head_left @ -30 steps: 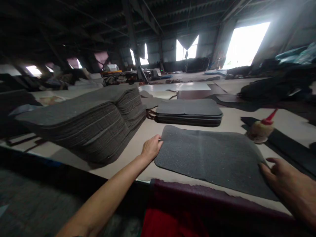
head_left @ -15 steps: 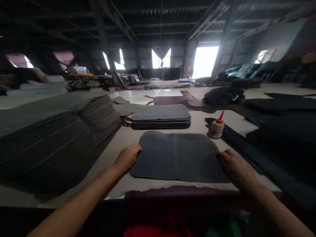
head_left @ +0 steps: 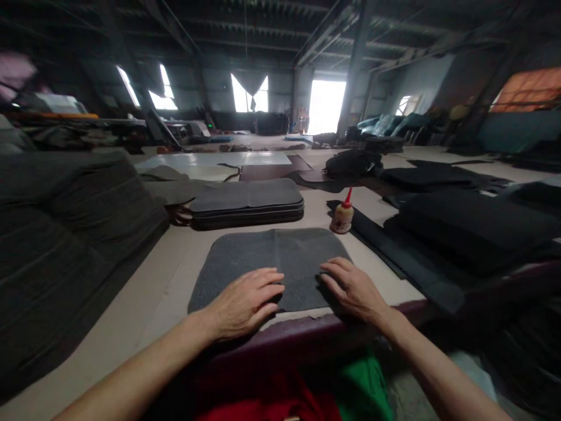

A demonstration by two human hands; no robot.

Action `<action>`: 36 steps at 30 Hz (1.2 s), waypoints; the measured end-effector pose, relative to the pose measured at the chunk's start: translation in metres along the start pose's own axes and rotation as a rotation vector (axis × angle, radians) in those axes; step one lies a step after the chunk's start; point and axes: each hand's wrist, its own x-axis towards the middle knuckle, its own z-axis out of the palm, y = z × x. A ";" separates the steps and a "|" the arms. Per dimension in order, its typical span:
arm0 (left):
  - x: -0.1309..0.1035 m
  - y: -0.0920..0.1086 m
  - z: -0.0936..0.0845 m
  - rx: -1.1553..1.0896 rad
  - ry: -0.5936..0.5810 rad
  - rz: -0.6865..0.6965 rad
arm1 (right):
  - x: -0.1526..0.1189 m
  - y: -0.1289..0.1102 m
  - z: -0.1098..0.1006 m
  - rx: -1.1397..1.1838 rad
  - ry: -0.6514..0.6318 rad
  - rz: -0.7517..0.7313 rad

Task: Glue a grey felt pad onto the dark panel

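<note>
A dark grey sheet with rounded corners (head_left: 245,257) lies flat on the pale tabletop (head_left: 158,280) near its front edge. My left hand (head_left: 248,301) rests on the lower middle of the sheet, fingers spread and pointing right. Over the sheet's right part is my right hand (head_left: 350,286), its fingers apart and slightly bent; whether all of them touch it cannot be told. Neither hand grips anything. Behind the sheet sits a neat stack of similar grey pieces (head_left: 249,202). A glue-like bottle with a red pointed cap (head_left: 343,216) stands right of that stack.
A tall pile of dark grey material (head_left: 79,234) fills the left side. On the right are a long dark strip (head_left: 394,251) and a thick dark pile (head_left: 473,222). Farther back lies a black bundle (head_left: 350,162).
Both hands have let go of the sheet's side edges and moved inward onto it, fingers now spread. The sheet lies flatter. The camera view has turned to the right.
</note>
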 end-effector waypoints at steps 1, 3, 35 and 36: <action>0.004 0.003 0.006 -0.004 -0.046 -0.007 | -0.001 -0.008 0.006 -0.032 -0.056 -0.033; 0.007 0.005 0.016 -0.006 -0.119 -0.055 | -0.003 -0.019 0.015 -0.106 -0.175 -0.065; 0.001 0.003 0.019 -0.013 -0.204 -0.215 | 0.069 0.063 0.034 -0.307 -0.359 0.338; 0.001 0.003 0.019 -0.015 -0.205 -0.218 | 0.069 0.066 0.033 -0.319 -0.355 0.348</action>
